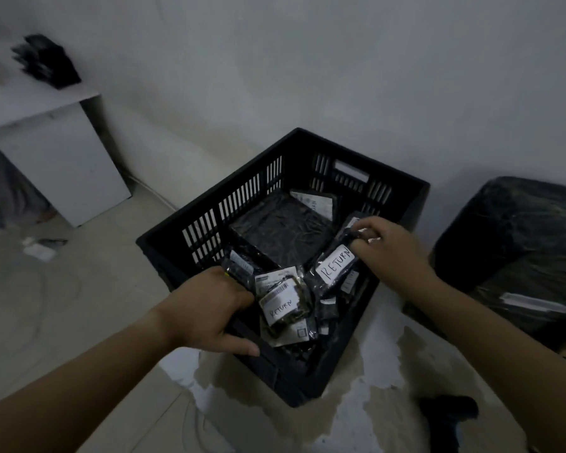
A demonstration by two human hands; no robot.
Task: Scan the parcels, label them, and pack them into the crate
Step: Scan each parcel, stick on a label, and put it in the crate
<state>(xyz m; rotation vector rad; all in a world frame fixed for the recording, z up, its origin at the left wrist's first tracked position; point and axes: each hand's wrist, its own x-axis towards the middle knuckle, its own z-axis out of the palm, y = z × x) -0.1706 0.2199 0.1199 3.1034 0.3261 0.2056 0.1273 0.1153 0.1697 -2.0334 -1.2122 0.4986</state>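
Closest to the lens is the left forearm [79,387], and the left hand [209,308] at its end is hooked over the near-left rim of the black crate [229,204]: thumb stretched along the outside wall, fingers curled over the edge and down inside, so the tips are hidden and I can't say whether they also touch anything in there. My guess is it's there to steady the crate while the other hand works. Right hand [389,250] reaches in from the right side and pinches the top end of a long parcel [312,282] in black wrap, fingers bent tight round it, nothing spread wide. That parcel is tilted, upper end in the fingers up by the right wall, lower end down among the other packets [327,308], and its white handwritten RETURN label [336,267] faces up, just below the fingertips, not covered by them. Looks like it's already labelled and getting tucked into place, so packing stage rather than scanning. Just beside the left hand lies a smaller parcel [283,304], also marked RETURN plus a barcode sticker [276,289]. Bigger flat parcel [275,227] lies on the crate floor toward the far wall. A big wrapped bundle [520,240] sits outside to the right.
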